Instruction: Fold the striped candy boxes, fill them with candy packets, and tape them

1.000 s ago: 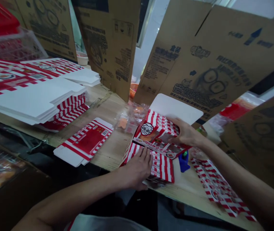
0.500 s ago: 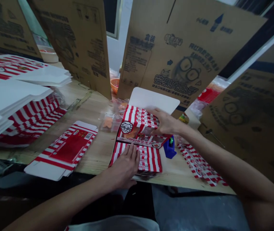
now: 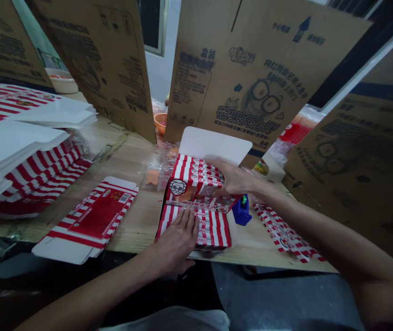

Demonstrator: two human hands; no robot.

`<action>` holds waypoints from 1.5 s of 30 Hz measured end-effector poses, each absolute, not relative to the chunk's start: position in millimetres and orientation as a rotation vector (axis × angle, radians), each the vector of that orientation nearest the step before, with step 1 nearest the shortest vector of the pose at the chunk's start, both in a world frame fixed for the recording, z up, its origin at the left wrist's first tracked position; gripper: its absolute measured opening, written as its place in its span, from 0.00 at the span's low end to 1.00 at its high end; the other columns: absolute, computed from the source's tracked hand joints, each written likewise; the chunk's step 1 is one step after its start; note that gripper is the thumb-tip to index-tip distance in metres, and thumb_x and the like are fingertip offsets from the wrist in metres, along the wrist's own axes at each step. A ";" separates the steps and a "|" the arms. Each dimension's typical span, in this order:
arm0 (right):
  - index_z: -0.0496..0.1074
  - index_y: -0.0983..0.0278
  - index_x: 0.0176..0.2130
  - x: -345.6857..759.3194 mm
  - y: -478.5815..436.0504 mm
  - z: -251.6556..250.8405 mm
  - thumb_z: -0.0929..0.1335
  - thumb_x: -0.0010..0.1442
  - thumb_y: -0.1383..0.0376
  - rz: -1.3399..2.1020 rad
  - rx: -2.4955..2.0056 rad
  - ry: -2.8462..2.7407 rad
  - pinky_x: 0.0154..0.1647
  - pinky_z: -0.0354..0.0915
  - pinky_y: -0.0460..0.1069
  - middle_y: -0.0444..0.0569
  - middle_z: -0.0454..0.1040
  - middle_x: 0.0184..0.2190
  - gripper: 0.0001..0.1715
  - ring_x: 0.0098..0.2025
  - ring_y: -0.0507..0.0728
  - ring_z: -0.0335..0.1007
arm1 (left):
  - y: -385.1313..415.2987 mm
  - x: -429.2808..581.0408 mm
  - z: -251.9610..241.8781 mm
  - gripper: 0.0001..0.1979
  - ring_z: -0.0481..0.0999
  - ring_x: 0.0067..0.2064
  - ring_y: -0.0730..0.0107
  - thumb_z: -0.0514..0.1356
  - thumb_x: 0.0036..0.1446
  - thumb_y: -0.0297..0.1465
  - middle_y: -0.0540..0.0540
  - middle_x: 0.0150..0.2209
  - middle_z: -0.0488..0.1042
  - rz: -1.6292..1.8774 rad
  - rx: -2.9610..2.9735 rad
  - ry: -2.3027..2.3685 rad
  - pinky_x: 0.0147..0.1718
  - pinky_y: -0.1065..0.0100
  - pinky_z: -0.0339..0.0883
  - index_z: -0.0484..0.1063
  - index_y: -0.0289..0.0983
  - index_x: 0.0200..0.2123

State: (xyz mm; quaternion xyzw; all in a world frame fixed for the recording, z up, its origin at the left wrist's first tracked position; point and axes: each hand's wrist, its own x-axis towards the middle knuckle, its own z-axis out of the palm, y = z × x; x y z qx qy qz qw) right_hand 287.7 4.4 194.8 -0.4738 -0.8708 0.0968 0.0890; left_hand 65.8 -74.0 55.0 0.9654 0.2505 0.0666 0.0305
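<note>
Right hand (image 3: 232, 179) grips a half-folded striped carton (image 3: 196, 181); left hand (image 3: 175, 241) lies open on its lower panel. 1 flat blank (image 3: 89, 216) and a stack of blanks (image 3: 41, 174) remain unfolded at 9 o'clock.

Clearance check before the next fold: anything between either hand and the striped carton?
Nothing visible: the left hand and right hand both rest directly on the striped carton.

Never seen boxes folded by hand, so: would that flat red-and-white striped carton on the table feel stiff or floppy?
The flat striped carton looks like thin card: probably light and fairly stiff, but apt to bend at its fold lines. Its smooth printed face may be slippery, and lying flat it should not roll.
</note>
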 end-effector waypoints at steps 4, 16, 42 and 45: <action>0.50 0.60 0.62 291.9 0.8 179.7 0.76 0.42 0.58 0.218 -1.416 -2.579 0.57 0.58 0.69 0.59 0.60 0.58 0.55 0.59 0.72 0.57 | -74.3 67.2 63.1 0.52 0.47 0.66 0.33 0.63 0.45 0.46 0.16 0.64 0.48 0.160 2.970 0.757 0.63 0.45 0.43 0.48 0.17 0.63; 0.50 0.62 0.63 299.8 2.8 178.0 0.75 0.44 0.56 0.348 -1.467 -2.619 0.59 0.58 0.65 0.61 0.58 0.60 0.55 0.61 0.71 0.57 | -75.4 65.0 57.4 0.49 0.55 0.64 0.30 0.62 0.46 0.46 0.15 0.61 0.55 0.321 3.065 0.722 0.61 0.43 0.44 0.52 0.14 0.60; 0.73 0.66 0.40 226.1 78.5 197.9 0.60 0.62 0.46 0.862 -1.260 -2.684 0.41 0.63 0.51 0.48 0.75 0.35 0.27 0.36 0.56 0.68 | -73.6 56.1 67.6 0.38 0.59 0.62 0.38 0.58 0.53 0.44 0.25 0.59 0.63 0.430 3.041 0.688 0.61 0.48 0.47 0.58 0.21 0.58; 0.72 0.66 0.40 225.7 79.1 199.5 0.60 0.62 0.46 0.888 -1.263 -2.680 0.41 0.63 0.51 0.48 0.75 0.35 0.28 0.36 0.56 0.67 | -73.3 56.2 69.6 0.38 0.61 0.60 0.38 0.58 0.53 0.44 0.24 0.58 0.65 0.425 3.050 0.665 0.59 0.47 0.49 0.59 0.20 0.58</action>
